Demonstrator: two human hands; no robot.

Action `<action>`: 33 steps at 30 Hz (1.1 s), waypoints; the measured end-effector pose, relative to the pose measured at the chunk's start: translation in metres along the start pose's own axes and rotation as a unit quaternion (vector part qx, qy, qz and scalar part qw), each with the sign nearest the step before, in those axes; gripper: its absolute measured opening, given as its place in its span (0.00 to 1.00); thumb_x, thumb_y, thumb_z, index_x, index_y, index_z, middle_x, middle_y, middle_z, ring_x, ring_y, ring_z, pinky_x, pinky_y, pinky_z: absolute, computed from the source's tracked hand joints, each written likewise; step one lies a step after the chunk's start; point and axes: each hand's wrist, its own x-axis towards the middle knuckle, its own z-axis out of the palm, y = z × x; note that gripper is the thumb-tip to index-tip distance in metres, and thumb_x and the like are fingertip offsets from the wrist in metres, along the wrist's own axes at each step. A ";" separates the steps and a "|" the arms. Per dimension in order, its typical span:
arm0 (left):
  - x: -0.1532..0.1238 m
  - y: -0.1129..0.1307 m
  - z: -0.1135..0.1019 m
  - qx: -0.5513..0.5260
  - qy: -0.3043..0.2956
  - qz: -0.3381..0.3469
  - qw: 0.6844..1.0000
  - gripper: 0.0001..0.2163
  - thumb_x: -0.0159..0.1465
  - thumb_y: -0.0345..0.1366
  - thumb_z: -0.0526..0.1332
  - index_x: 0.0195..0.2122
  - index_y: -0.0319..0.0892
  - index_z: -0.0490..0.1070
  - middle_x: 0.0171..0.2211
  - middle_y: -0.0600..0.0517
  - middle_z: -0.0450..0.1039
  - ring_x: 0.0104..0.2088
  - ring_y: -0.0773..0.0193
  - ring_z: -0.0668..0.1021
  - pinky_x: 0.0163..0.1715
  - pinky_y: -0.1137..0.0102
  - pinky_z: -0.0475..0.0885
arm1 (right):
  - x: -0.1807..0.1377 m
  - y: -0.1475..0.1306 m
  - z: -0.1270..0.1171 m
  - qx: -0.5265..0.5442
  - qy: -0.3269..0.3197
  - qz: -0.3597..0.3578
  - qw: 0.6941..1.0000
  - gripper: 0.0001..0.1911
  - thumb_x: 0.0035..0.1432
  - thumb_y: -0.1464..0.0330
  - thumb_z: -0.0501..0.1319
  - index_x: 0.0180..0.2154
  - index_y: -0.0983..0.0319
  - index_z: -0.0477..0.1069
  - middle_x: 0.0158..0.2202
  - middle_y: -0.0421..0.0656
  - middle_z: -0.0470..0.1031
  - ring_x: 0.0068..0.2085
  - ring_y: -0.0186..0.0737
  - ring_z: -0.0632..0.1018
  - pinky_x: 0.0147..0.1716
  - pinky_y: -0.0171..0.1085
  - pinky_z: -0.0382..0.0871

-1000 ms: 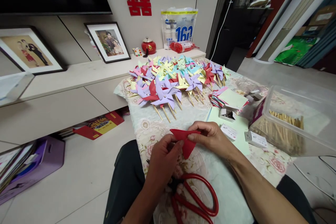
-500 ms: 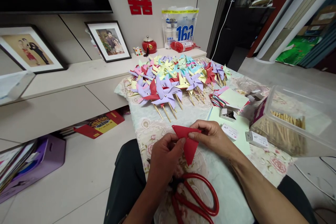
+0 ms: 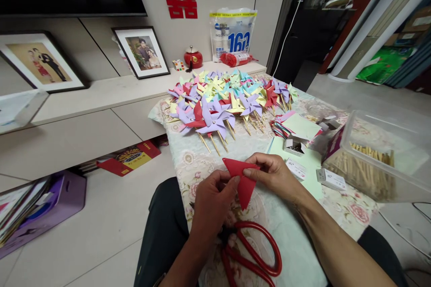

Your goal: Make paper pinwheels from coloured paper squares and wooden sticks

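Note:
A piece of red paper [image 3: 247, 190], folded to a pointed shape, is held up over the near part of the table. My left hand [image 3: 215, 199] pinches its left side between thumb and fingers. On the upper right, my right hand [image 3: 271, 175] grips the paper with the thumb on top and the fingers behind. Below the paper lies a pair of scissors [image 3: 276, 251] with red handles; my left forearm and hand hide part of it. Many paper pinwheels [image 3: 215, 121] on wooden sticks lie heaped across the far half of the table.
On the right are a stack of coloured paper [image 3: 301, 125], an open small box of metal pieces [image 3: 294, 145], white small boxes [image 3: 332, 179] and a clear plastic bin [image 3: 404, 188] of wooden sticks. A floral cloth [image 3: 358, 210] covers the table. A white cabinet [image 3: 90, 98] stands behind.
The view has shifted slightly. Both hands keep their hold on the red paper, which looks almost the same, with its lower tip a little higher.

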 end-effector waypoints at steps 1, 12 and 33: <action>0.000 0.000 0.000 -0.002 0.000 0.001 1.000 0.11 0.58 0.43 0.67 0.27 0.42 0.72 0.15 0.59 0.67 0.15 0.72 0.65 0.15 0.76 0.58 | 0.000 0.000 0.000 0.000 -0.001 0.000 1.000 0.15 0.53 0.58 0.71 0.33 0.63 0.77 0.28 0.40 0.77 0.29 0.35 0.74 0.30 0.34 0.66; -0.004 0.008 0.001 0.006 -0.019 -0.008 1.000 0.10 0.58 0.42 0.65 0.25 0.42 0.72 0.16 0.59 0.67 0.14 0.70 0.68 0.14 0.76 0.59 | -0.001 -0.005 0.000 0.010 -0.013 0.018 1.000 0.17 0.52 0.56 0.71 0.32 0.64 0.76 0.26 0.39 0.76 0.27 0.32 0.71 0.27 0.32 0.62; -0.012 0.014 -0.001 -0.113 -0.037 -0.040 0.992 0.13 0.54 0.40 0.71 0.39 0.41 0.78 0.29 0.51 0.80 0.27 0.66 0.78 0.26 0.75 0.72 | -0.002 -0.007 -0.003 -0.112 0.023 -0.168 0.979 0.04 0.60 0.66 0.66 0.34 0.60 0.79 0.37 0.43 0.77 0.39 0.40 0.76 0.40 0.38 0.68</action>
